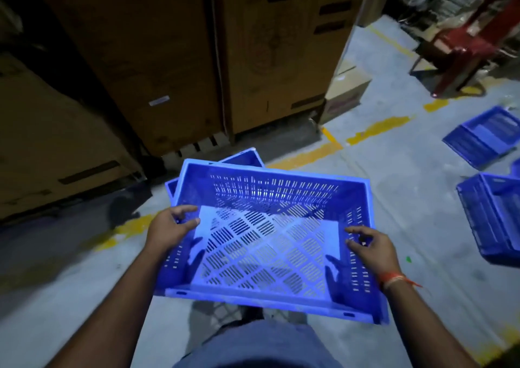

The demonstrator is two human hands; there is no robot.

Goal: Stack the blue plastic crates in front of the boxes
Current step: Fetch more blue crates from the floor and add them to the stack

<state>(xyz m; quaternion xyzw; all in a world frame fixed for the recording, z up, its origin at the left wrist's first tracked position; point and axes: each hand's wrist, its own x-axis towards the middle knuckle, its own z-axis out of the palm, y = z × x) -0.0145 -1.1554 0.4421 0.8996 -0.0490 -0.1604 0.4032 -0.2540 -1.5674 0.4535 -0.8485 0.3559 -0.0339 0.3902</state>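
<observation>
I hold a blue slotted plastic crate (270, 187) above the floor, its open side facing up. My left hand (171, 228) grips its left wall and my right hand (368, 248) grips its right wall. Under and behind it another blue crate (242, 158) rests on the floor, turned at an angle and mostly hidden. It lies just in front of the tall brown cardboard boxes (157, 58). Two more blue crates stand at the right: one (486, 135) farther back, one (495, 215) at the frame edge.
The grey concrete floor carries worn yellow lines (306, 156). A small cardboard box (346, 92) sits by the corner of the tall boxes. A red plastic chair (464, 47) stands at the back right. Another large box (50, 142) leans at the left.
</observation>
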